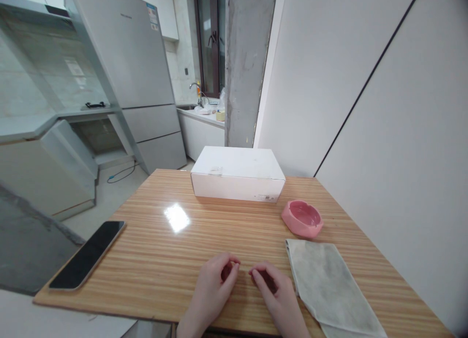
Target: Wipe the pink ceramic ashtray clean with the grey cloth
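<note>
My left hand (216, 285) rests low over the front of the wooden table (146, 260), fingers curled and thumb tip against the index finger. Mirroring it, my right hand (275, 290) is closed in the same pinch, a small gap away. Neither shows anything held. Just right of my right hand lies a folded grey-green cloth (331, 284). Behind the cloth sits a pink ashtray (302, 219) with a notched rim.
A white cardboard box (237, 174) stands at the table's far edge. Near the left edge lies a dark-screened phone (89, 255). A white wall (402, 148) borders the right side. Beyond the table are a fridge (126, 60) and a sink counter (204, 128).
</note>
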A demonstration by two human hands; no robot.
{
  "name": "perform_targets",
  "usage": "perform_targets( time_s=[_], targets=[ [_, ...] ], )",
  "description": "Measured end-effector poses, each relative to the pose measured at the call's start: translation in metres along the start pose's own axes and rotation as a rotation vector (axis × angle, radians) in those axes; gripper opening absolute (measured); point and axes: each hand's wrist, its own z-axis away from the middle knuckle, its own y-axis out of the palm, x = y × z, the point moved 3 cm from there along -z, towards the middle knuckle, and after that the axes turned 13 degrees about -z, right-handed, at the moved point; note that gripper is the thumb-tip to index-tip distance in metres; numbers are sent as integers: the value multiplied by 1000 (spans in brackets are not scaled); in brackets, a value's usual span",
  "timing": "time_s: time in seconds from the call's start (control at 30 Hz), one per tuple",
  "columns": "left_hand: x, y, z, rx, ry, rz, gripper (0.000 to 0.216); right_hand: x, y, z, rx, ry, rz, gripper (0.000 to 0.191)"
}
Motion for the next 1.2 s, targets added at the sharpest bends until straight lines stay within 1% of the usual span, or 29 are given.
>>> perform_targets(
  time_s=[0.47, 1.2],
  targets=[
    [-2, -2, 0, -8, 5, -1, 24, 6, 1, 0, -4, 4, -5, 28],
    [-2, -1, 0, 2, 2, -13, 24, 7, 0, 1, -17, -23, 9, 26]
  ],
)
